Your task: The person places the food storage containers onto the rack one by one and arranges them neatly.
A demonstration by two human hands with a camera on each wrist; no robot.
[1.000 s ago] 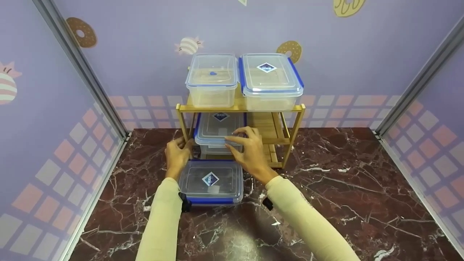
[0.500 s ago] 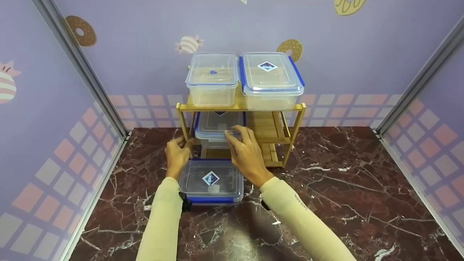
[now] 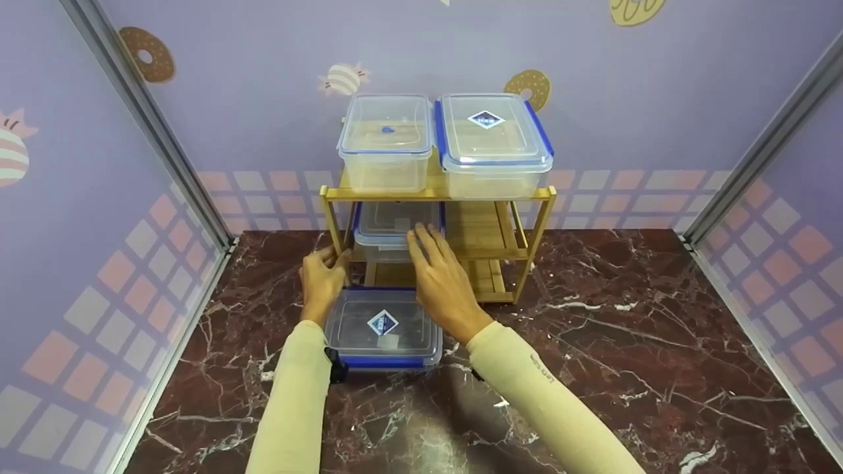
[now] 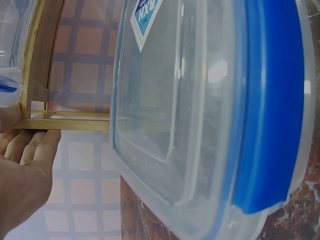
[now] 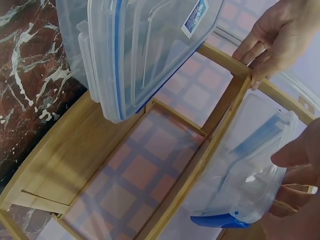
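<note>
A clear lidded storage container (image 3: 393,220) with blue side clips sits on the left of the middle shelf of a wooden rack (image 3: 448,195). My right hand (image 3: 442,280) holds its fingers nearly straight against the container's front; in the right wrist view the fingertips (image 5: 287,155) meet its end. My left hand (image 3: 323,280) grips the rack's left front post, thumb and fingers on either side of the wood, as the left wrist view shows. A second lidded container (image 3: 355,316), blue-edged with a diamond label, lies on the table before the rack, partly under my right hand.
Two more clear lidded containers, one at left (image 3: 385,164) and one at right (image 3: 494,178), stand side by side on the rack's top shelf. The dark red marbled table (image 3: 625,368) is bounded by patterned purple walls (image 3: 276,99).
The middle-shelf container has slid deeper into the rack, its label passing under the top shelf. My right hand has moved from its front right corner, fingers straightening. My left hand stays put.
</note>
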